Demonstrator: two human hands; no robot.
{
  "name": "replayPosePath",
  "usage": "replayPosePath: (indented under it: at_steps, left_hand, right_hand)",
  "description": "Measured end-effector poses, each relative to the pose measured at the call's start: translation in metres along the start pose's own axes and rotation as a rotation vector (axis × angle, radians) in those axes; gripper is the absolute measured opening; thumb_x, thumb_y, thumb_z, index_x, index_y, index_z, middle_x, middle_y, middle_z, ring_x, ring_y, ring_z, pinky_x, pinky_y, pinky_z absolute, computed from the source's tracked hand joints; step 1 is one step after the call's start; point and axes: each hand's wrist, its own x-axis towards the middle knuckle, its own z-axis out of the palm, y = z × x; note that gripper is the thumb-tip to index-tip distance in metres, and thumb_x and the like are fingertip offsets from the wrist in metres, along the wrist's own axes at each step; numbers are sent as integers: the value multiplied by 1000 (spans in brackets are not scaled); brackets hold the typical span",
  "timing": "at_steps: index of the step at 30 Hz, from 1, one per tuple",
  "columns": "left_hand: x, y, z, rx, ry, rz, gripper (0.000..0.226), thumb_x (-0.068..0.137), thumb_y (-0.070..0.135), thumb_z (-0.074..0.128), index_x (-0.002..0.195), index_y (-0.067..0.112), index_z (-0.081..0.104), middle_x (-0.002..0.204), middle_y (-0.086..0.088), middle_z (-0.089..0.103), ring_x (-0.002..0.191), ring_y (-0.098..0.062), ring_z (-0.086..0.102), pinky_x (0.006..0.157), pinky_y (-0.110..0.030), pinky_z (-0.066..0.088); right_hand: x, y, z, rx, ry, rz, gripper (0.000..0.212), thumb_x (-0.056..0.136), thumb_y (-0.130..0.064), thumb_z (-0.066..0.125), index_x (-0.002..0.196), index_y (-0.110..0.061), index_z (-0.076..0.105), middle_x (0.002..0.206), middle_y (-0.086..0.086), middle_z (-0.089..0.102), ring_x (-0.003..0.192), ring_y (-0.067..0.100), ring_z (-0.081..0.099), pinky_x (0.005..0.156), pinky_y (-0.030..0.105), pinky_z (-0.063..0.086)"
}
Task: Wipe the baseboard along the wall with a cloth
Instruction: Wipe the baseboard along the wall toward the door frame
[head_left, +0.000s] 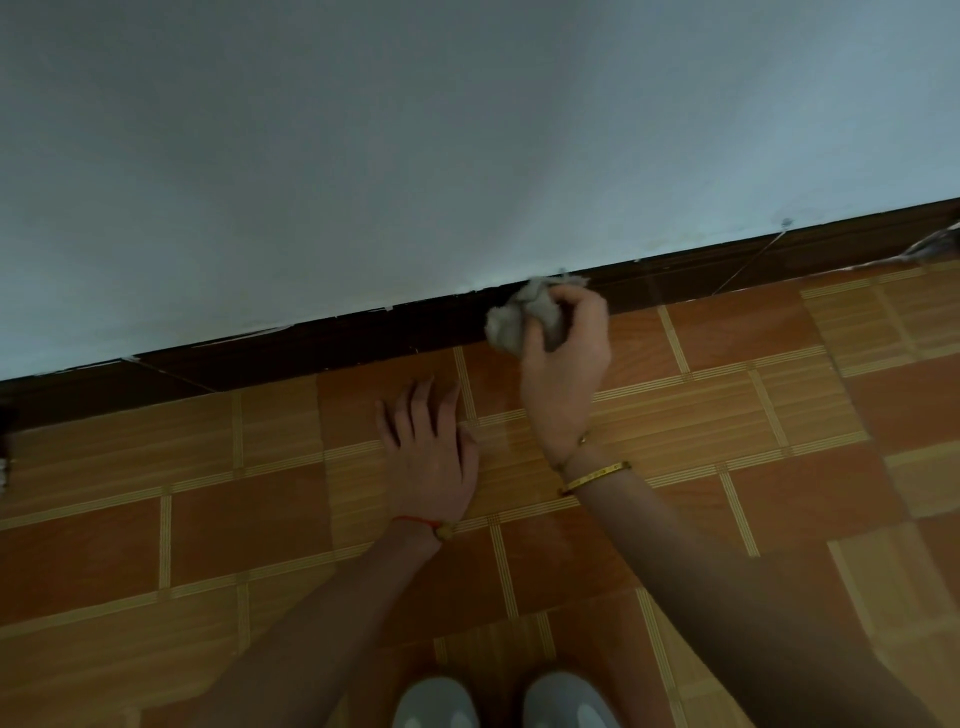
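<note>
A dark brown baseboard (332, 343) runs along the foot of the pale wall (415, 156), slanting up to the right. My right hand (566, 358) grips a crumpled grey cloth (524, 317) and holds it against the baseboard near the middle of the view. My left hand (431, 447) lies flat on the floor tiles just below and left of it, fingers spread and straight, holding nothing.
Orange and tan floor tiles (249, 530) cover the ground. My two grey shoes (498, 701) show at the bottom edge. A thin wire (748, 265) crosses the baseboard further right, and something pale (935, 244) lies against it at the far right edge.
</note>
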Motion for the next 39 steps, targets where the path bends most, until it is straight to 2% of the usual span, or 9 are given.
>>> replayPosePath:
  at_steps: [3,10,21,23,27,29,31,36,39]
  left_hand:
    - [0,-1,-1,-8,11,6,51,94,26,46,142,12,51,145,-17,47,138,-38,41,117,-66,20]
    - [0,0,-1,-2,-23,-13,49,95,27,44,140,10,52,145,-17,46,137,-39,41,117,-66,20]
    - [0,0,1,-4,8,-7,50,93,26,47,141,12,52,146,-17,47,137,-39,40,116,-66,22]
    - [0,0,0,-17,15,-7,50,93,26,46,141,11,52,145,-17,47,137,-39,40,117,-66,20]
    - [0,0,-1,-10,16,-1,50,92,24,49,140,10,53,143,-18,48,134,-40,43,116,-66,22]
    - [0,0,-2,-8,3,-3,50,93,26,46,140,10,53,143,-18,47,134,-39,42,116,-66,21]
    - [0,0,-2,-14,-7,-7,50,94,27,44,140,9,52,144,-18,47,135,-40,42,116,-66,21]
    - [0,0,-2,-7,-17,-6,51,94,28,44,142,11,50,145,-18,45,136,-39,40,117,-66,21]
    - [-1,-1,-1,-15,-28,-7,52,94,28,46,144,12,49,147,-17,44,138,-39,38,117,-65,19]
  right_hand:
    - [1,3,-3,-24,-38,-65,20,84,3,65,102,-1,59,101,4,58,94,3,52,83,5,40]
    - [53,37,-40,-56,304,158,19,88,-8,64,106,-5,59,106,2,61,98,11,59,89,24,52]
    - [11,13,-12,-68,-41,-80,20,81,4,66,99,-1,58,99,8,59,91,8,54,81,4,40]
    - [18,20,-17,-74,16,-61,20,81,3,66,99,-2,60,99,5,60,91,7,54,82,6,41]
    - [50,44,-40,-78,286,147,19,83,-3,64,102,-2,61,104,7,63,95,12,59,87,28,53]
    - [59,49,-46,-81,317,163,17,84,-6,63,101,-2,61,104,8,63,95,15,61,86,32,53]
    - [55,44,-43,-78,279,145,16,85,-6,63,100,-3,59,103,8,63,95,16,61,86,30,53]
    - [16,22,-13,-69,26,34,20,81,4,67,98,-1,58,106,9,60,99,9,55,87,3,41]
    - [4,25,-2,-87,-89,-33,23,77,10,68,93,-2,58,99,8,57,89,6,51,78,2,39]
